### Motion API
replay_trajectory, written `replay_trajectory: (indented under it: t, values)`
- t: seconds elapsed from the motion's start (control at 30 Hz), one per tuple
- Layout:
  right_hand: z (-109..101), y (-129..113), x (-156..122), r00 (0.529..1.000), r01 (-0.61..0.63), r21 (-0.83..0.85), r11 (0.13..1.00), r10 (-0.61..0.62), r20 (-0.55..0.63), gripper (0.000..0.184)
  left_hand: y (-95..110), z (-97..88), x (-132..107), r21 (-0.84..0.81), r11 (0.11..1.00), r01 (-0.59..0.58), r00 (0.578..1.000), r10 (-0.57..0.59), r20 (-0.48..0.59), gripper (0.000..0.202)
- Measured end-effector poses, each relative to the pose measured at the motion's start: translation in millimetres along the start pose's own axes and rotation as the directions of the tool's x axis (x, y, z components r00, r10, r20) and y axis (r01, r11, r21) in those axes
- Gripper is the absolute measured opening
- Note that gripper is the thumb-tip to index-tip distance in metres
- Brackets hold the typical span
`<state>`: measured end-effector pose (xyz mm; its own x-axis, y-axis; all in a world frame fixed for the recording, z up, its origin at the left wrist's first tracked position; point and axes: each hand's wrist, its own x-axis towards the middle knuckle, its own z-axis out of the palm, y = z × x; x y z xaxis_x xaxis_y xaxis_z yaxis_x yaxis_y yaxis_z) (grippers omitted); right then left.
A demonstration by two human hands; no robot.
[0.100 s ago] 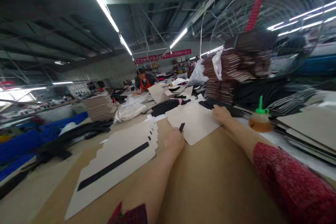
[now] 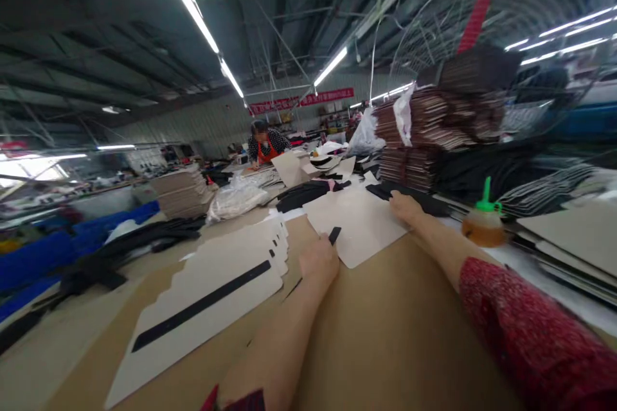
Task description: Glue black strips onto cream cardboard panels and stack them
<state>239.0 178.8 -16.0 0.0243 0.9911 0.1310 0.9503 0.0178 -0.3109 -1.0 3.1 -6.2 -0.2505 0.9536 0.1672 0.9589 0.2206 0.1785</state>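
Note:
My left hand [image 2: 319, 262] is closed around a black strip [image 2: 334, 235]; its short end sticks out past the fingers, and a thin dark edge shows on the other side of the wrist. Just beyond lies a pale, off-white sheet [image 2: 359, 221], flat on the brown table. At that sheet's right side my right hand [image 2: 405, 209] has its fingers pressed together on the edge of a pile of black strips [image 2: 436, 204]. Whether it grips a single strip is hidden. To the left, overlapping pale panels [image 2: 212, 340] are fanned out, the front one bearing a long black strip.
A bottle with a green nozzle [image 2: 483, 225] and amber liquid stands right of my right forearm, near stacked pale sheets [image 2: 573, 231]. Tall brown stacks [image 2: 409, 167] and a large fan [image 2: 475, 13] rise behind. Across the table, a person in an orange apron [image 2: 264, 149] leans forward.
A dark edge of the strip now shows left of my left wrist. The view has shifted slightly; both hands stay almost in the same place.

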Motion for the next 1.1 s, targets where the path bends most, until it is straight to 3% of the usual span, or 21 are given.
replay_trajectory:
  t: [0.23, 0.53, 0.77, 0.93, 1.1]
  values:
    - [11.4, -8.4, 25.9, 1.0, -0.001, 0.004, 1.0, 0.001, 0.006, 0.038, -4.4, 9.5, 3.2, -0.034, 0.999, 0.0, 0.999, -0.002, -0.051, 0.033]
    - [20.8, -16.2, 35.0, 0.996, -0.081, 0.011, 0.997, 0.081, 0.038, 0.037, -4.6, 9.1, 1.6, -0.07, 0.998, -0.007, 0.997, 0.002, -0.072, 0.036]
    - [22.1, -7.0, 39.6, 0.996, -0.088, 0.072, 0.993, 0.089, 0.0, 0.036, -7.0, 8.4, 2.3, -0.124, 0.992, 0.026, 0.997, -0.034, -0.063, 0.037]
    - [20.8, -0.6, 31.1, 0.997, -0.048, 0.149, 0.988, 0.057, -0.057, 0.035, -9.0, 2.4, -3.0, -0.148, 0.989, 0.029, 0.999, -0.035, -0.039, 0.035]
    - [13.7, 8.6, 2.1, 0.999, -0.011, 0.194, 0.981, 0.018, -0.037, 0.032, -18.8, -10.9, -22.7, -0.144, 0.989, 0.021, 0.999, -0.017, 0.027, 0.036]
